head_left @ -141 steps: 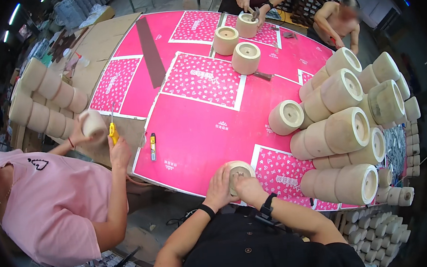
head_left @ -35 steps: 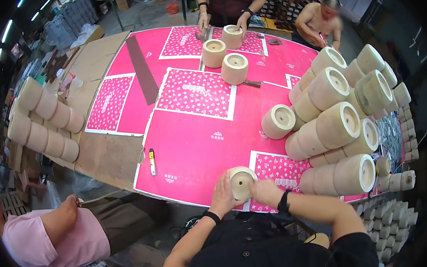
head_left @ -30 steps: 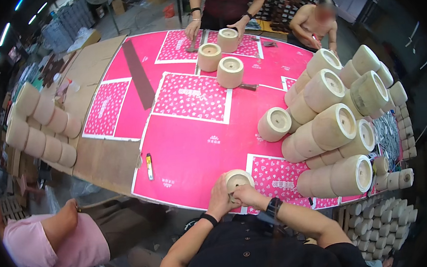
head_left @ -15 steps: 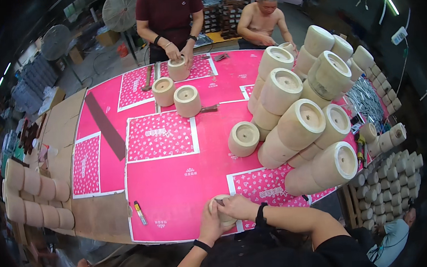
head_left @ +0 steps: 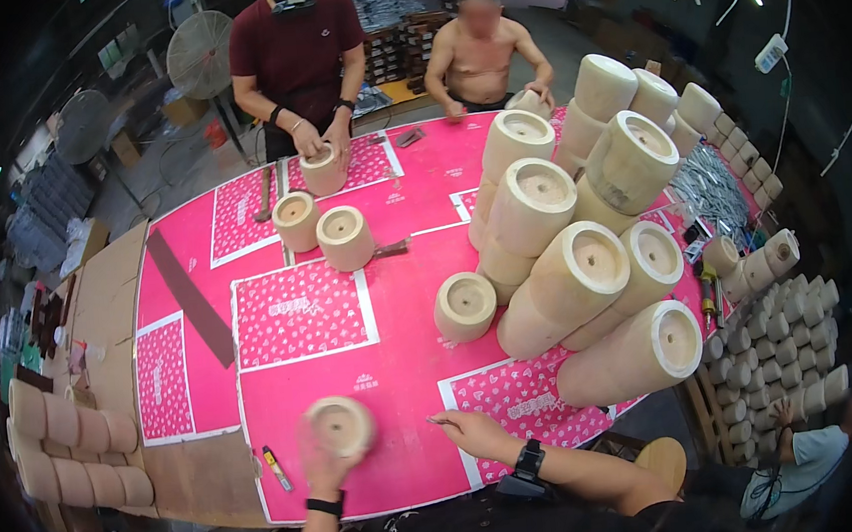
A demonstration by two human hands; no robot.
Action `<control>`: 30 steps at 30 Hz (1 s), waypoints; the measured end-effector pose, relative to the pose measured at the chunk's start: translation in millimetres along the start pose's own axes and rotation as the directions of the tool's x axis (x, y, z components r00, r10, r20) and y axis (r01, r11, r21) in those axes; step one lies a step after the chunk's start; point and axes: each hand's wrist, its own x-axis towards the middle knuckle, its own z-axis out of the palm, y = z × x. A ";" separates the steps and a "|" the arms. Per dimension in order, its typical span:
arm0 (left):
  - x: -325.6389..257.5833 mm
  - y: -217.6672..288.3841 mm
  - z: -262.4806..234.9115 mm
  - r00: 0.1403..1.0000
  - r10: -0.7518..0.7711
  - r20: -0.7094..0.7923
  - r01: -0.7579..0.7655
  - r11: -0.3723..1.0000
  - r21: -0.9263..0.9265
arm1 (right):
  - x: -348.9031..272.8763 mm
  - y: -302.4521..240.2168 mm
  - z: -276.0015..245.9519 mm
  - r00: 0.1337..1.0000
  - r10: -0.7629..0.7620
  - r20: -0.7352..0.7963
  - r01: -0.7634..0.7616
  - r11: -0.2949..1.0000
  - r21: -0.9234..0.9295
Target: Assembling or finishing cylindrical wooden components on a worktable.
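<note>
My left hand point(head_left: 329, 462) grips a pale round wooden block point(head_left: 343, 429) with a recessed top and a small centre hole. That hand and the block are smeared by motion above the pink sheet. To their right, my right hand point(head_left: 477, 434) hovers with its fingertips pinched together; whatever small thing may be in them is too small to name. Ahead of it a single wooden block point(head_left: 465, 306) stands upright, beside stacked wooden blocks point(head_left: 586, 263) of the same kind, which lean to the right.
The table point(head_left: 197, 474) carries pink sheeting. A yellow-and-black marker pen point(head_left: 277, 469) lies at the near left, a hammer point(head_left: 263, 197) farther off. Across the table, a person in dark red point(head_left: 300, 61) handles another block; a second person point(head_left: 485, 56) sits beside them. Wooden cylinders point(head_left: 84, 433) lie at left.
My hands have come apart. The left has carried the block leftward and forward; the right has left the block's recess and moved right. The view has shifted.
</note>
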 end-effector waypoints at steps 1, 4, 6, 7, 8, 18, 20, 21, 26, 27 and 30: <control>2.3 -32.7 -10.4 0.993 -0.037 -0.113 0.038 0.999 0.012 | -2.1 -21.5 -15.3 0.984 0.136 0.119 -0.132 0.990 -0.040; 31.6 -60.7 -39.7 0.927 -0.309 -0.214 0.310 0.950 -0.029 | -23.6 12.1 -19.8 0.967 0.215 0.139 -0.201 0.973 -0.111; 42.7 -83.0 -41.5 0.859 -0.445 -0.253 0.433 0.895 -0.104 | -38.5 32.1 -16.2 0.955 0.243 0.168 -0.235 0.970 -0.065; 45.7 -88.9 -40.0 0.772 -0.571 -0.280 0.541 0.821 -0.185 | -44.0 37.6 -16.0 0.944 0.272 0.187 -0.271 0.962 -0.030; 55.4 -72.5 -40.3 0.775 -0.571 -0.272 0.542 0.821 -0.179 | -51.9 45.7 -17.1 0.929 0.312 0.197 -0.319 0.948 0.005; 150.1 172.1 75.3 0.945 0.275 0.179 -0.277 0.961 -0.014 | -40.7 77.3 -37.1 0.915 0.339 0.219 -0.336 0.940 -0.050; 171.5 225.0 99.8 0.899 0.371 0.234 -0.384 0.923 0.011 | -38.3 82.7 -38.0 0.912 0.336 0.236 -0.309 0.940 -0.144; 177.9 235.1 111.1 0.888 0.397 0.231 -0.411 0.912 0.013 | -37.1 84.2 -37.4 0.911 0.324 0.255 -0.266 0.934 -0.238; 185.6 220.8 153.6 0.882 0.458 0.111 -0.462 0.887 0.010 | -52.1 97.0 -38.0 0.958 0.206 0.201 -0.175 0.971 -0.160; 182.2 213.5 152.3 0.871 0.489 0.051 -0.488 0.872 -0.033 | -56.0 99.5 -40.4 0.971 0.157 0.180 -0.141 0.985 -0.098; 162.7 189.5 130.7 0.876 0.476 0.077 -0.468 0.878 -0.103 | -62.1 100.7 -50.9 0.972 0.177 0.155 -0.168 0.984 -0.066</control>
